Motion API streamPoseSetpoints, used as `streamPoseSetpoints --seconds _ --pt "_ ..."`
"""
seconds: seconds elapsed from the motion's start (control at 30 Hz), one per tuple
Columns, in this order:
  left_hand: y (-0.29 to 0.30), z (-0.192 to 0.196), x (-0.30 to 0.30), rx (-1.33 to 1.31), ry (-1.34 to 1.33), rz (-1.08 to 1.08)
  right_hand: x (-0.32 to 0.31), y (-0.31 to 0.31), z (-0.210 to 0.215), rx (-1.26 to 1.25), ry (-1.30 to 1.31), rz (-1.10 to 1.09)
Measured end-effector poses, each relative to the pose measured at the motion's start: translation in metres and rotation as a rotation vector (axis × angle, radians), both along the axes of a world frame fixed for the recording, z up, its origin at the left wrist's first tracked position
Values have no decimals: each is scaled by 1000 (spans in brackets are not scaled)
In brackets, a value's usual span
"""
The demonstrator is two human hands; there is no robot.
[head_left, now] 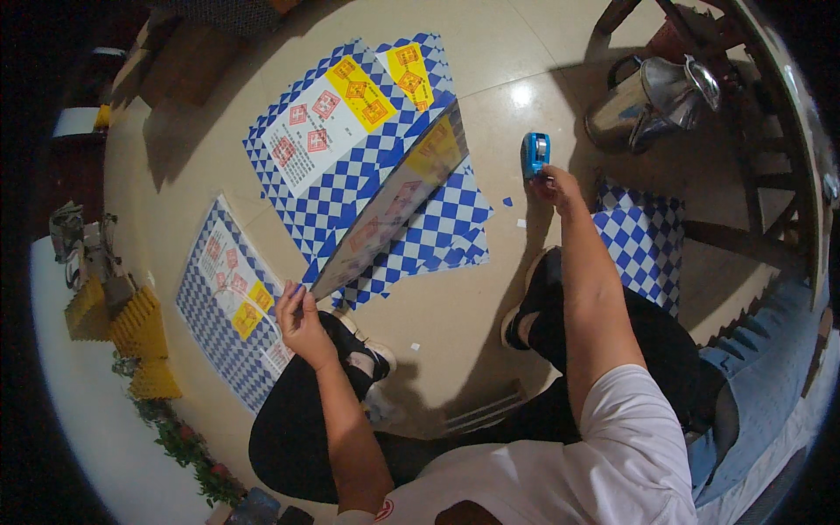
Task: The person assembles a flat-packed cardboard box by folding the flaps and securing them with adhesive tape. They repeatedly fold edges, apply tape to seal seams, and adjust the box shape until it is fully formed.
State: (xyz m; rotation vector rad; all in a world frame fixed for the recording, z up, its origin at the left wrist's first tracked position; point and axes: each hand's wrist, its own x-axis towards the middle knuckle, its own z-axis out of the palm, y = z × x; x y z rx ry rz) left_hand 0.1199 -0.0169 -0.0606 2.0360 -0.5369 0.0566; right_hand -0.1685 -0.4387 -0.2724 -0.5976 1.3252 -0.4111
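Observation:
My left hand (302, 322) pinches the near corner of a flat printed sheet (376, 223), which stands tilted almost edge-on with red prints and a yellow block on its face. Beneath it and beyond lie several blue-and-white checkered sheets (315, 144), overlapping on the floor. My right hand (558, 190) is closed around the near end of a small blue tape dispenser (535, 156), out to the right of the sheets. Beside my left hand, another checkered sheet (229, 297) in a clear glossy cover lies on the floor.
A metal jug (643, 105) stands at the far right by a dark wooden frame (770, 131). More checkered material (643, 241) lies right of my right forearm. Small scraps (521, 223) dot the tiled floor. Yellow pleated objects (140, 328) and green plants (188, 451) line the left.

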Motion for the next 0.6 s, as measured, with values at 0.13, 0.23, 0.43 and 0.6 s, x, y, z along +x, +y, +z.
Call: streamPoseSetpoints --seconds 0.13,0.23,0.43,0.6 --pt "-1 5 -3 26 11 6 9 33 3 -24 -144 -253" --pt "0 5 -3 53 2 16 14 43 10 -15 -87 -245" --pt "-3 8 -5 33 45 37 3 45 -48 -263 5 -115" --pt "-3 -1 1 -4 81 54 -11 7 -46 -686 936 456"
